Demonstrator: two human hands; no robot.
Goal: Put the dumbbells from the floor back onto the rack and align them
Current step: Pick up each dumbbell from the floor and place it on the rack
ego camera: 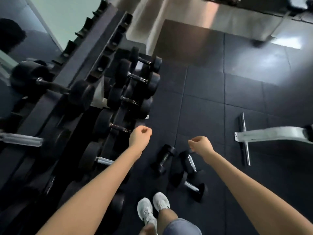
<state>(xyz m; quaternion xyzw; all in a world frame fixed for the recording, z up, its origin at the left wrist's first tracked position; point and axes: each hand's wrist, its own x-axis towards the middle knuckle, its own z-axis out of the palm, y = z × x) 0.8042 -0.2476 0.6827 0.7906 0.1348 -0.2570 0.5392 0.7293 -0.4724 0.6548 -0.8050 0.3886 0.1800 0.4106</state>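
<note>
Just ahead of your shoes (145,211), three dumbbells lie on the floor (237,102). The nearest dumbbell (191,186) has its handle running mostly left to right. Beyond it, the middle dumbbell (192,161) and the left dumbbell (165,157) point roughly away from you, their far ends leaning toward each other.

Above them both arms are stretched out. Your right grip (201,145) is clenched on nothing and lines up over the middle dumbbell's far end. Your left grip (140,138), also clenched and holding nothing, sits over toward the rack (81,53). The right is likely the nearer one for the pickup, and its palm would need to cross the handle, not run along it.

Farther left, the racked dumbbells (132,76) sit in a row, handles crosswise to the rail. A bench (271,134) stands well apart on the right.
</note>
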